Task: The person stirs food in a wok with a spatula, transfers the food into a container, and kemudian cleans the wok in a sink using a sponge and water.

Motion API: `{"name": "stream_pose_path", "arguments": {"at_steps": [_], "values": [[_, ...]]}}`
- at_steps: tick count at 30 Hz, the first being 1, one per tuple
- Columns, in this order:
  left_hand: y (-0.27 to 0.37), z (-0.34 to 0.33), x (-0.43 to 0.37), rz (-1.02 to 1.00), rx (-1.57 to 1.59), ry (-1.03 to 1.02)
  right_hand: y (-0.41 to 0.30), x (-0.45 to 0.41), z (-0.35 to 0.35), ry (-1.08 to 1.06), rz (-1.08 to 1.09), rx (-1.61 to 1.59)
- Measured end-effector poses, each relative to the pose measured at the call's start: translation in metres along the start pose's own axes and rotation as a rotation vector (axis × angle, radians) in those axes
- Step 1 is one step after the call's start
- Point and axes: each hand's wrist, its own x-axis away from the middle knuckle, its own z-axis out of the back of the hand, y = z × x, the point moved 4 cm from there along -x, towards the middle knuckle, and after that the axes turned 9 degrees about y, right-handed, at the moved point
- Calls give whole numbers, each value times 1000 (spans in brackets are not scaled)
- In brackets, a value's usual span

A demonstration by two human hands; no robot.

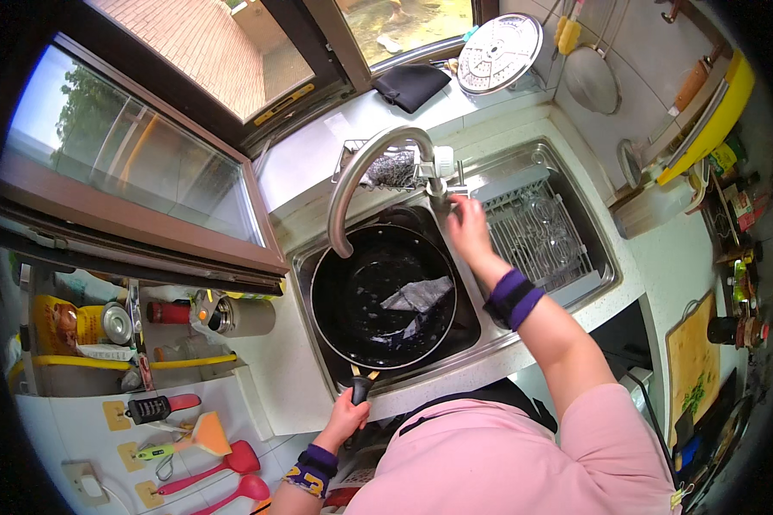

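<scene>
My left hand [346,418] grips the black handle [361,389] of a dark frying pan [348,322], which sits over the left sink basin. A grey cloth [419,295] lies in the wet pan, with some water and suds around it. The curved metal faucet [361,151] arches over the pan's far left part. My right hand [471,225] is at the faucet's base, by its lever [458,190]; its fingertips are close to the metal, and whether they touch it I cannot tell. No object shows in that hand.
The right basin holds a grey dish rack [509,225] with clear glassware. Behind the faucet, a wire basket [361,183] holds a steel scourer. A black cloth [412,87] and a perforated steamer plate [500,54] are on the ledge. An open window frame [264,257] reaches in at left.
</scene>
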Motion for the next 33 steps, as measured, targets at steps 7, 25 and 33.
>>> {"name": "stream_pose_path", "arguments": {"at_steps": [7,25,33], "values": [[-20,-5,-31,60,61,-80,25,-87,-7,-107,-81,184],[-2,5,-45,-169,-884,83,36,-95,-12,-209,-235,-85],[76,-11,-65,-321,-976,235,32,-49,-3,119,-59,4]]}}
